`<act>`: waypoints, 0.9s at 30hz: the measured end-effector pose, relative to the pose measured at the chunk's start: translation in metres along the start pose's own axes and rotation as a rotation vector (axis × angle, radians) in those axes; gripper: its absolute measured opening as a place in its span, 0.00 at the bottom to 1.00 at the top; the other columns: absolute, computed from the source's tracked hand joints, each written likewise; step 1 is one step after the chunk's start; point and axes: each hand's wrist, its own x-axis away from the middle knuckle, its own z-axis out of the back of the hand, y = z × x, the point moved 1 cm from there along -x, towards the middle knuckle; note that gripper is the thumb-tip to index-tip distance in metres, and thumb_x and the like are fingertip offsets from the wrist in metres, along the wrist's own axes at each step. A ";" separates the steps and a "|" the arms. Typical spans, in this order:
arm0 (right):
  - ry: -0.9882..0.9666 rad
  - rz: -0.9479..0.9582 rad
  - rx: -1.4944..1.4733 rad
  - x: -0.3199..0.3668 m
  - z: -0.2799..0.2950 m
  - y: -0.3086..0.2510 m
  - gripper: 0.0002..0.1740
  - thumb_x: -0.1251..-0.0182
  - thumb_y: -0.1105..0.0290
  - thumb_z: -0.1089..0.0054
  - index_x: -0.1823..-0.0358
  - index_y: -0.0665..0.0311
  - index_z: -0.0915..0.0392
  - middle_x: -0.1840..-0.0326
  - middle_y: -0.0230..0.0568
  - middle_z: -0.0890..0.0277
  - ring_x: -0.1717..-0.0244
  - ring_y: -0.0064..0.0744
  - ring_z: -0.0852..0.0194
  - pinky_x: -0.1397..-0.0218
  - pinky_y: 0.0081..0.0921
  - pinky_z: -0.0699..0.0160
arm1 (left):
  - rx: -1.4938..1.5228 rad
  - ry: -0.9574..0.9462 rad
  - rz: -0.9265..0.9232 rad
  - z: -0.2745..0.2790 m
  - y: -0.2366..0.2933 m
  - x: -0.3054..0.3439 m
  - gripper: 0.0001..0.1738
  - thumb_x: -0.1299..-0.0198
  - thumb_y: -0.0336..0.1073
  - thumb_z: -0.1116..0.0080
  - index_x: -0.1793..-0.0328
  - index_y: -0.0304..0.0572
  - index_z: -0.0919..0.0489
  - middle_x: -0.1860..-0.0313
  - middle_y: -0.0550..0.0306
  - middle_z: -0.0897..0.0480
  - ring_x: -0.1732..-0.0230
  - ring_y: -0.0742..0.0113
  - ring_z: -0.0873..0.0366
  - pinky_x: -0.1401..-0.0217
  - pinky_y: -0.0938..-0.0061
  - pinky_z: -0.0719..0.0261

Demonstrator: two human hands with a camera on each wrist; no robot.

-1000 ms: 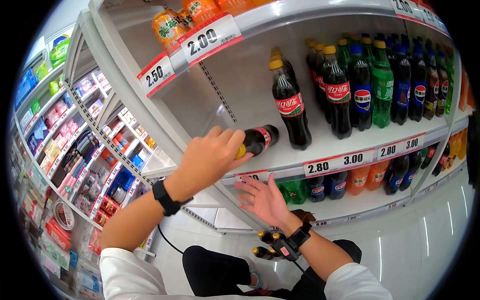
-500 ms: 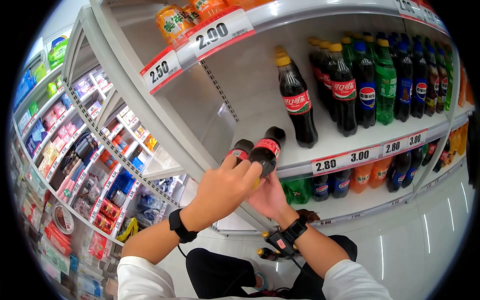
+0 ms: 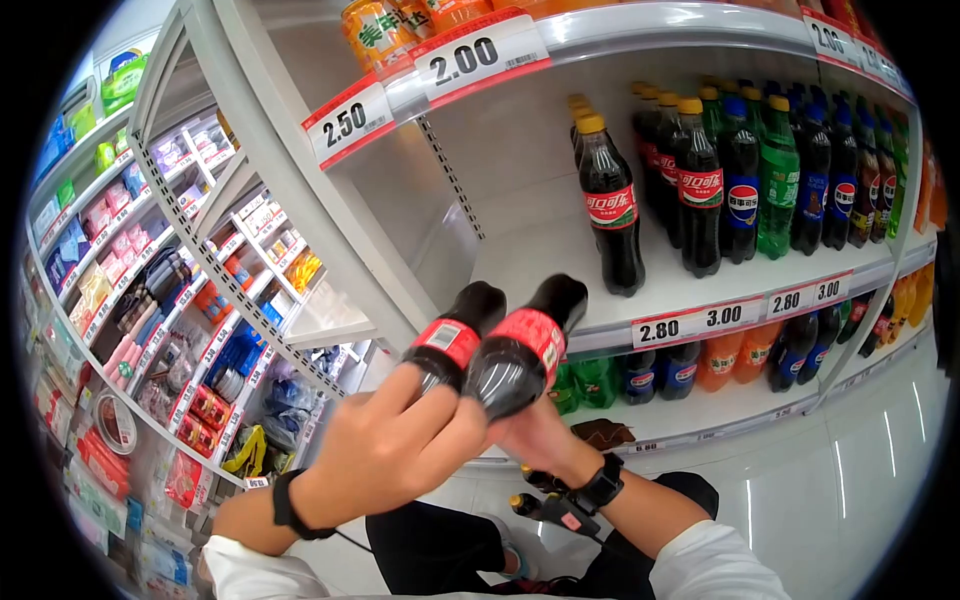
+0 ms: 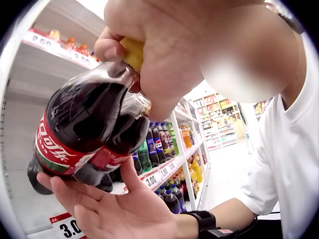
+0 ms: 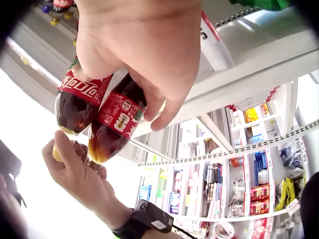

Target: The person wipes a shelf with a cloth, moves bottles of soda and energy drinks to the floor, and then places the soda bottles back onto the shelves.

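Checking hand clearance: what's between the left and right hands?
The nearer red-labelled cola bottle and the farther cola bottle, partly behind it. The left wrist view shows both between the left hand above and the right hand below.

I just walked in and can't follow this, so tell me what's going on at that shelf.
A person is handling two red-labelled cola bottles in front of a drinks shelf. The left grip holds both by their capped ends, and the right grip lies open against their lower parts. Both bottles are tilted, bases toward the shelf, and not yet stood on it. Another cola bottle stands upright at the shelf front, with a mixed group of soda bottles to its right.
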 end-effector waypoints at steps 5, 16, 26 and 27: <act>0.029 0.155 1.317 0.049 0.005 0.048 0.21 0.24 0.69 0.49 0.33 0.63 0.31 0.32 0.38 0.30 0.32 0.29 0.35 0.28 0.32 0.34 | 0.144 -0.177 0.003 0.066 0.009 0.010 0.22 0.58 0.46 0.20 0.70 0.43 0.23 0.79 0.64 0.25 0.78 0.65 0.31 0.83 0.75 0.36; 0.070 -0.495 0.158 0.133 -0.006 0.101 0.57 0.39 0.22 0.66 0.22 0.62 0.47 0.23 0.43 0.40 0.28 0.41 0.36 0.30 0.43 0.30 | 0.613 -0.510 0.355 0.008 0.013 0.062 0.23 0.47 0.50 0.27 0.60 0.44 0.25 0.75 0.54 0.24 0.74 0.56 0.23 0.74 0.66 0.26; -0.599 -0.528 1.885 0.189 -0.013 0.076 0.20 0.38 0.54 0.34 0.56 0.64 0.20 0.58 0.42 0.19 0.54 0.43 0.17 0.55 0.42 0.20 | 0.844 -0.711 0.612 -0.099 0.033 0.128 0.20 0.43 0.37 0.29 0.56 0.39 0.30 0.73 0.44 0.22 0.69 0.42 0.22 0.67 0.61 0.26; -0.663 -0.649 1.873 0.196 -0.013 0.080 0.18 0.37 0.54 0.35 0.57 0.61 0.21 0.60 0.39 0.20 0.57 0.40 0.18 0.57 0.38 0.22 | 0.818 -0.722 0.611 -0.107 0.032 0.135 0.19 0.42 0.37 0.30 0.55 0.39 0.30 0.72 0.43 0.21 0.68 0.41 0.22 0.66 0.59 0.26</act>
